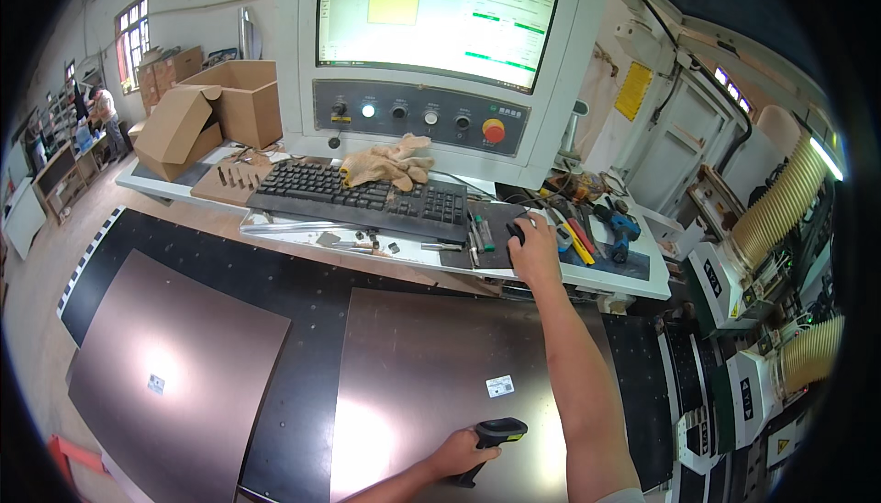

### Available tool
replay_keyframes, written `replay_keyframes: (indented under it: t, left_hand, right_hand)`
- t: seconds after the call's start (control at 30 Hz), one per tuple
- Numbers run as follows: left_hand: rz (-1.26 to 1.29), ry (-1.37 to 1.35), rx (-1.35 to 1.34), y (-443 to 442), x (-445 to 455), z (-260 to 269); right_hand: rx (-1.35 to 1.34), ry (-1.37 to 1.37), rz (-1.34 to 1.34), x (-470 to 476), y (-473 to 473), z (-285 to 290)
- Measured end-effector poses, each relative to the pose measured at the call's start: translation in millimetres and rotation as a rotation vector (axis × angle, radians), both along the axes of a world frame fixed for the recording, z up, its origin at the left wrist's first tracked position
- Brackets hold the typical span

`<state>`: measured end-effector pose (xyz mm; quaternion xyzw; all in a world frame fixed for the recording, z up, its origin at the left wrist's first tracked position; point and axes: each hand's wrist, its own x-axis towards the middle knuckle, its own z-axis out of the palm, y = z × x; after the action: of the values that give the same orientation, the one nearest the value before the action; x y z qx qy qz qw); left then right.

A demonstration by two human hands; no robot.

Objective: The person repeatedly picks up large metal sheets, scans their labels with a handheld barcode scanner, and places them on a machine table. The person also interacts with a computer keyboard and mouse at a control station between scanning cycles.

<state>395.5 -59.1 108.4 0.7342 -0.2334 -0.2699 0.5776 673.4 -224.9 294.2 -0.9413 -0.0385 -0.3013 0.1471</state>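
My left hand (pixel 462 453) grips a black handheld barcode scanner (pixel 501 428) above a flat brownish panel (pixel 413 345). A printed label (pixel 500 386) lies on that panel, just beyond the scanner. My right hand (pixel 535 250) rests on a black computer mouse (pixel 515 233) on a dark mat, right of a black keyboard (pixel 365 197). Work gloves (pixel 389 162) lie across the keyboard's back edge. Behind them stands a machine console with a lit monitor (pixel 433 21) and a row of buttons. A second panel (pixel 179 365) with a label (pixel 156 384) lies at the left.
A red emergency stop button (pixel 493 130) sits on the console. Right of the mouse lie a yellow cutter (pixel 580 241), hand tools and a blue cordless drill (pixel 621 229). Cardboard boxes (pixel 241 100) stand at left. Machine heads with hoses (pixel 729 286) are at right. A person (pixel 107 114) stands far left.
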Motion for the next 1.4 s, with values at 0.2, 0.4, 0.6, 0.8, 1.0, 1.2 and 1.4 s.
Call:
replay_keyframes:
  t: [0.2,0.4,0.6,0.8,1.0,1.2,1.4]
  left_hand:
    - [0.057,-0.055,-0.045,-2.3,-2.8,-3.5]
    - [0.061,-0.031,-0.037,-1.4,-3.0,-0.4]
    - [0.048,-0.029,-0.023,-1.6,-2.0,-3.6]
    - [0.026,-0.033,0.009,0.5,-0.2,4.2]
    - [0.053,-0.038,-0.032,0.0,-2.2,5.9]
    - [0.057,-0.030,-0.043,-0.2,-2.8,6.0]
    - [0.068,-0.082,-0.031,-3.9,-2.7,-8.2]
  right_hand:
    - [-0.008,0.004,0.006,1.2,-1.1,0.1]
    - [0.014,0.024,0.028,1.4,-1.9,0.5]
    - [0.005,-0.026,0.016,3.0,-3.3,-3.5]
    - [-0.007,-0.027,0.010,3.4,-3.6,-3.6]
    - [0.007,-0.009,0.007,0.3,0.5,0.8]
    - [-0.007,-0.028,-0.006,1.1,-4.1,-1.9]
    - [-0.011,-0.051,-0.006,3.7,-4.5,-4.7]
